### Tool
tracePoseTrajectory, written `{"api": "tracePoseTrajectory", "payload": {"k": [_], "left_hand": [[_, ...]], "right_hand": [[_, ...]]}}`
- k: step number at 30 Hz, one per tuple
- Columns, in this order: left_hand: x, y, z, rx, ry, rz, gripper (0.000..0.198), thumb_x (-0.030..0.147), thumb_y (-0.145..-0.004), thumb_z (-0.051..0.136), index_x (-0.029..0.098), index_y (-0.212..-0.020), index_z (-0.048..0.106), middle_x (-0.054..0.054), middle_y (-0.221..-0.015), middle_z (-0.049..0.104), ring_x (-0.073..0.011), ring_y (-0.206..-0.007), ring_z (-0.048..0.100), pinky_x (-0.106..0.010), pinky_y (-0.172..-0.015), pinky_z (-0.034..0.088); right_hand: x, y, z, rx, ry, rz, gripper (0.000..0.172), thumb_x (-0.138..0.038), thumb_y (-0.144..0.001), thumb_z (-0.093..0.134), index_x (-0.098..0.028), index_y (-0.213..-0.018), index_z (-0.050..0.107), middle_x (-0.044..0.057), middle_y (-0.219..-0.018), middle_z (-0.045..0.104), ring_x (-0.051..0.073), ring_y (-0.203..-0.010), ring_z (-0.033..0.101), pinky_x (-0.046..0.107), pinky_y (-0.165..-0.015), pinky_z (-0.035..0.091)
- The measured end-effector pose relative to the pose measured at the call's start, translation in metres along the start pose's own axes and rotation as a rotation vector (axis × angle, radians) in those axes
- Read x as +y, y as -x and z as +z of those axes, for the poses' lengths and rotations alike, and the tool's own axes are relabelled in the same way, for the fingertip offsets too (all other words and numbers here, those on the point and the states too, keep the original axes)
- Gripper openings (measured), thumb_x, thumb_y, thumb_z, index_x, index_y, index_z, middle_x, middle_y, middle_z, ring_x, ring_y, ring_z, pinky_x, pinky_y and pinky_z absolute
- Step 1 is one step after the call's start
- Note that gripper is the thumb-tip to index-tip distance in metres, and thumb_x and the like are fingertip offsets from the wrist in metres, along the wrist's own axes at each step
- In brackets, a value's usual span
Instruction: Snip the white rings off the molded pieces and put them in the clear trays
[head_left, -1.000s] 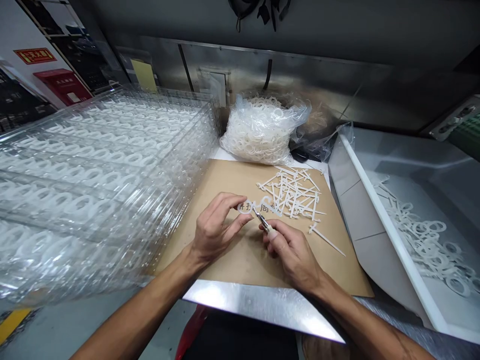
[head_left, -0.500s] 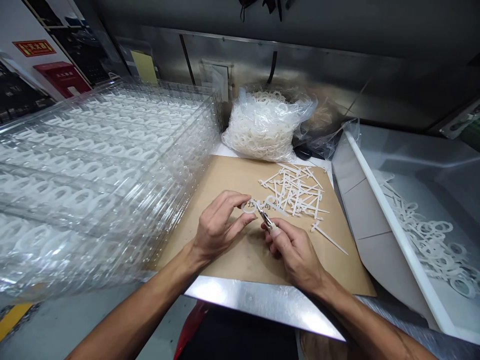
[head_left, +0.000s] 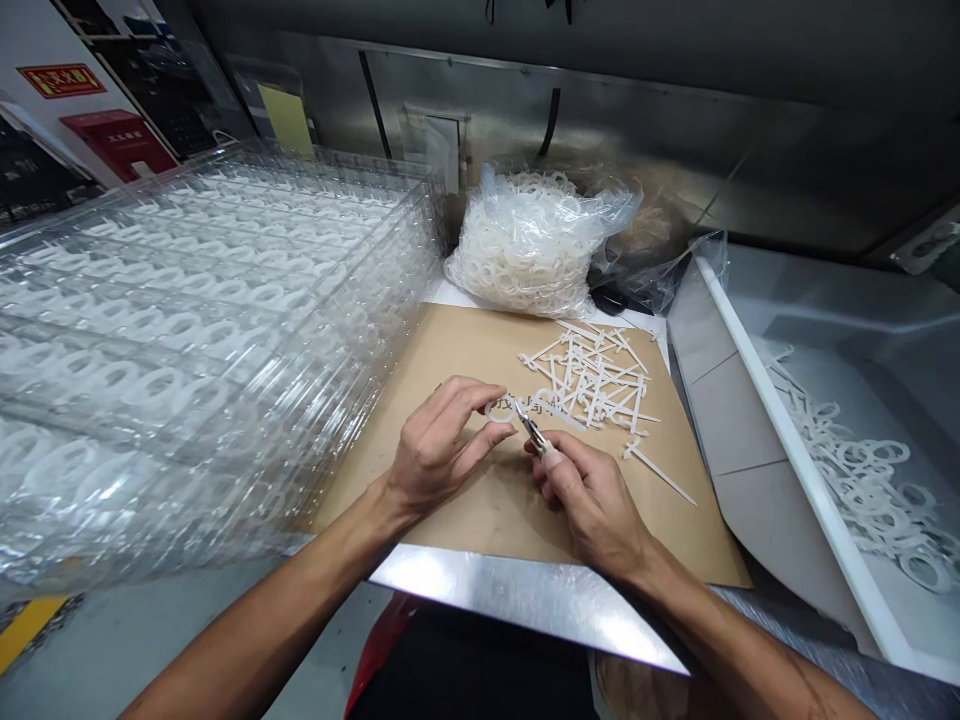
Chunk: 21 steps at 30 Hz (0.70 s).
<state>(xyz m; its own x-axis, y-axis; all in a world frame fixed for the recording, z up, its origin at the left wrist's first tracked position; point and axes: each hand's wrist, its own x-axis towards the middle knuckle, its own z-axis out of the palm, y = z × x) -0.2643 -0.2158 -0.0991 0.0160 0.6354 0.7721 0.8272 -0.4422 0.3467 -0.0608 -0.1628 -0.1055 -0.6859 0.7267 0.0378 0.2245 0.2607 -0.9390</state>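
Note:
Between the thumb and fingertips of my left hand (head_left: 435, 435) is a white plastic ring (head_left: 492, 417), held just above the cardboard. My right hand (head_left: 592, 495) is wrapped round a small pair of nippers (head_left: 535, 437), their jaws at the ring's right edge. Whether the jaws touch the plastic is too small to tell. Right of the tips, another white ring-shaped part (head_left: 541, 398) with a thin stem shows over the printed lettering; I cannot tell if it is joined to the held ring. Beyond my right hand lies a pile of thin white plastic sprues (head_left: 596, 380).
Stacked clear trays (head_left: 247, 330) full of white rings stand on the left. A clear bag (head_left: 529, 245) of white rings sits behind the cardboard sheet (head_left: 465, 340). At right, a large white bin (head_left: 795, 450) holds loose rings. One sprue (head_left: 664, 475) lies apart near the bin.
The view has shifted slightly. Both hands keep nearly the same pose, with the ring and nippers still close together.

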Motion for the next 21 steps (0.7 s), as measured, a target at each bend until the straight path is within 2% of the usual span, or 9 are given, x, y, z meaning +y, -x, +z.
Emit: {"api": "tracePoseTrajectory", "payload": {"k": [6,12,21], "left_hand": [[-0.0005,-0.0009,0.0012,0.006,0.029,0.000,0.025,0.020,-0.091,0.068,0.016,-0.115,0.061,-0.006,-0.091,0.069,-0.0165,-0.085,0.065,-0.030,-0.080,0.055],[-0.0018,-0.0002,0.0025,-0.026,0.084,-0.065,0.023,0.018,-0.091,0.068,0.015,-0.113,0.063,-0.006,-0.093,0.069,-0.0156,-0.084,0.063,-0.029,-0.079,0.053],[-0.0014,0.0050,0.0067,-0.074,0.333,-0.360,0.023,0.027,-0.090,0.070,0.019,-0.111,0.067,-0.005,-0.093,0.068,-0.0166,-0.085,0.063,-0.031,-0.079,0.051]], "right_hand": [[-0.0021,0.0011,0.0016,-0.021,0.102,-0.024,0.036,-0.042,-0.107,0.032,-0.020,-0.098,0.059,0.001,-0.076,0.056,0.013,-0.057,0.050,0.026,-0.054,0.042],[-0.0002,-0.0006,0.0026,0.017,0.171,-0.026,0.037,-0.039,-0.106,0.034,-0.019,-0.090,0.059,0.001,-0.069,0.055,0.015,-0.060,0.052,0.028,-0.058,0.042],[0.0050,-0.0075,0.0025,0.032,-0.315,0.148,0.046,-0.056,-0.103,0.040,-0.017,-0.095,0.062,-0.001,-0.075,0.053,0.010,-0.054,0.044,0.023,-0.048,0.034]]}}
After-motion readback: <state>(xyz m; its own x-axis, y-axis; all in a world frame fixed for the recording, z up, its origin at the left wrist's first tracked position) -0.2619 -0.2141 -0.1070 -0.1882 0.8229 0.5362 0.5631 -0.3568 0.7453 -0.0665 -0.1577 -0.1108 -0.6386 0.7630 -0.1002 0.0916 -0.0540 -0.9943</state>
